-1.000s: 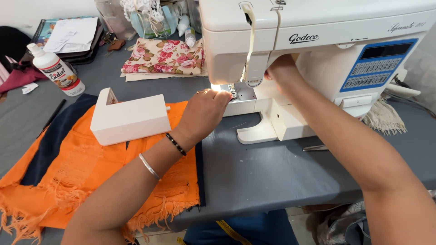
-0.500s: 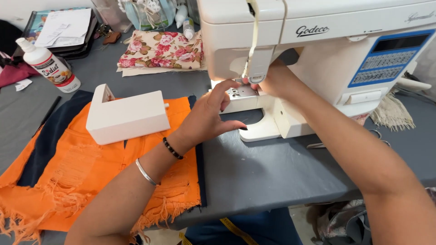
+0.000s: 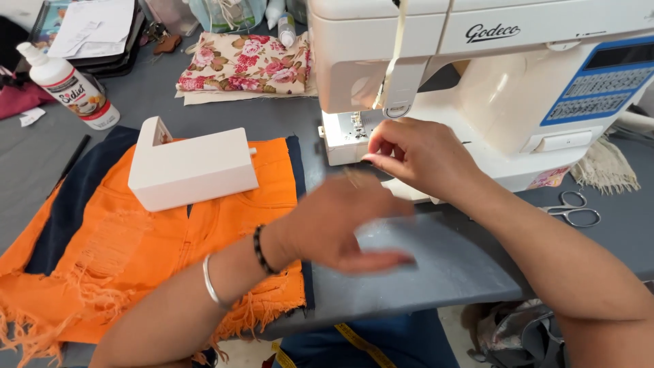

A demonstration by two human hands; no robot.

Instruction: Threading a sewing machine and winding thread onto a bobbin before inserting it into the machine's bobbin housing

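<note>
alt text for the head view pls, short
A person's right hand pinches at the needle area of a white sewing machine, while the blurred left hand hovers over the grey table. To the left, a white machine cover lies on orange frayed fabric; scissors lie at right.

Left hand (image 3: 340, 221) back from machine (image 3: 477, 82)

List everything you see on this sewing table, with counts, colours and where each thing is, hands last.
sewing machine: one, white, back right
detached machine cover: one, white, on the orange fabric
frayed fabric: one, orange, front left
dark fabric: one, navy, under the orange
floral fabric: one, pink and cream, back centre
bottle: one, white, back left
scissors: one pair, silver, right
table: one, grey
left hand: blurred, above the table
right hand: at the needle area
</note>
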